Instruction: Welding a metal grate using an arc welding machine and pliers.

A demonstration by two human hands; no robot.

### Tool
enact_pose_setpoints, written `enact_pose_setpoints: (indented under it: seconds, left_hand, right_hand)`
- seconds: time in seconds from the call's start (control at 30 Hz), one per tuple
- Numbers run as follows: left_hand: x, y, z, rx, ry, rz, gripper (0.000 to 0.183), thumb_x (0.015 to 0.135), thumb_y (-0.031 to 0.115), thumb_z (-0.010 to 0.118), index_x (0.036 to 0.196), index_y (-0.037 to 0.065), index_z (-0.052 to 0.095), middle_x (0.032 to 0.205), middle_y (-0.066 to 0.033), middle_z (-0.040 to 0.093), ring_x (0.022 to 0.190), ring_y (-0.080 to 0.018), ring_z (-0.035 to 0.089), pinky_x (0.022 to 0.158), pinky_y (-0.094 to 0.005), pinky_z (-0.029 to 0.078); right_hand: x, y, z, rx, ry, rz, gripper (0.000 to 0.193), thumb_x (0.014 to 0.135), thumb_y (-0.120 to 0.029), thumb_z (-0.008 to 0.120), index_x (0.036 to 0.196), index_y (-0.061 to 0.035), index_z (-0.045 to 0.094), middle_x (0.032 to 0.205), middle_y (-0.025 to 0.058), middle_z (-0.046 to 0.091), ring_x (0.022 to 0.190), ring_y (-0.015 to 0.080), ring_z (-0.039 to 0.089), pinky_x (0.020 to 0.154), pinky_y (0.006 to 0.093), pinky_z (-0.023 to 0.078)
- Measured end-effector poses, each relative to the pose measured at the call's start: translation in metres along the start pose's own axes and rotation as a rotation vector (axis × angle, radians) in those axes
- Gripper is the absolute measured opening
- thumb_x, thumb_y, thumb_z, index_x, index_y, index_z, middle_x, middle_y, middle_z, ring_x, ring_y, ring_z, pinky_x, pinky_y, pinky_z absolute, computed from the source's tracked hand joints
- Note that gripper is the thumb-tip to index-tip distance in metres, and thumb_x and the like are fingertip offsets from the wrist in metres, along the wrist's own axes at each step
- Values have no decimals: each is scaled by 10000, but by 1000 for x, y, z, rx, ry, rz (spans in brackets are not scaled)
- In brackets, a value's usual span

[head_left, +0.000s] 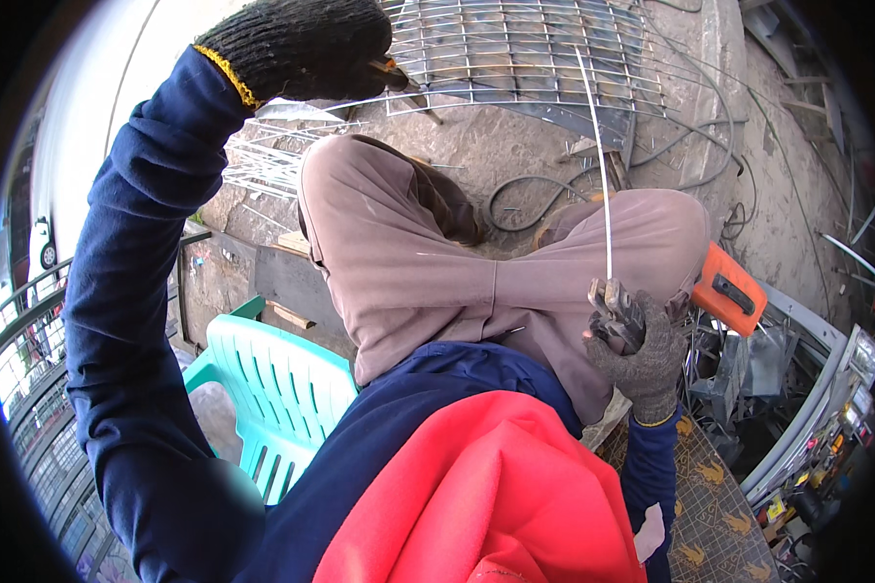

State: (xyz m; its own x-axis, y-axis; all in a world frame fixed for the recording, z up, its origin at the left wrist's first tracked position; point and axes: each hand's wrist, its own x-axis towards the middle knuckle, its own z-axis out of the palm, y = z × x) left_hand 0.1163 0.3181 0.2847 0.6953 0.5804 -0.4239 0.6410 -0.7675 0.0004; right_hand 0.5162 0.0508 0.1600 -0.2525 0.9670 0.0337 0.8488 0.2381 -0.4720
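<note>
My right hand [640, 361], in a grey knit glove, is closed around a welding electrode holder [614, 316] beside my right knee. A long thin pale welding rod [601, 155] rises from its jaws toward a welded bar grid [515, 49] on the ground ahead. My left hand [297, 49], in a black knit glove with a yellow cuff, is raised at the upper left, close to the camera. Its fingers are curled. A short brownish piece with a dark pointed end [413, 92] shows past them; its kind is unclear. From this angle the hand overlaps the grid's near left corner.
A turquoise plastic chair [282, 374] stands at my left. Beside my right knee is an orange case with a black handle [731, 291]. Black cable [515, 185] loops over the concrete. Loose thin rods [272, 160] lie left, metal scraps [744, 369] right. A railing [29, 311] borders the far left.
</note>
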Motion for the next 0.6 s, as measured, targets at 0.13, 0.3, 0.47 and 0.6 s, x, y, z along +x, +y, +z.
enact_pose_setpoints:
  seconds: [0.13, 0.3, 0.47, 0.6]
  left_hand:
    - [2, 3, -2, 45, 19, -10, 299, 876, 371, 706, 872, 73, 741, 772, -182, 683, 715, -371, 670, 670, -457, 532]
    - [-1, 1, 10, -32, 88, -56, 371, 929, 387, 668, 847, 29, 722, 803, -210, 669, 762, -367, 671, 695, -456, 535]
    - [-6, 1, -2, -111, 84, -112, 447, 960, 440, 628, 826, 24, 722, 773, -210, 661, 723, -361, 664, 699, -445, 532]
    - [8, 25, -26, -45, -146, -395, 596, 970, 562, 564, 780, 23, 732, 719, -214, 661, 680, -375, 658, 713, -447, 531]
  right_hand:
    - [-2, 0, 0, 9, 20, -6, 789, 648, -392, 935, 1217, 30, 587, 934, 149, 696, 820, 314, 703, 793, 443, 552]
    - [-1, -1, 0, -66, 35, -33, 815, 625, -412, 936, 1221, 25, 592, 993, 168, 670, 901, 355, 673, 845, 490, 519]
    - [10, -3, -4, -110, 102, -170, 778, 702, -469, 889, 1248, -12, 576, 884, 96, 681, 690, 278, 715, 582, 402, 572]
    - [12, -5, -3, -107, 138, -195, 775, 704, -466, 889, 1247, -10, 577, 897, 98, 680, 707, 270, 715, 590, 398, 573]
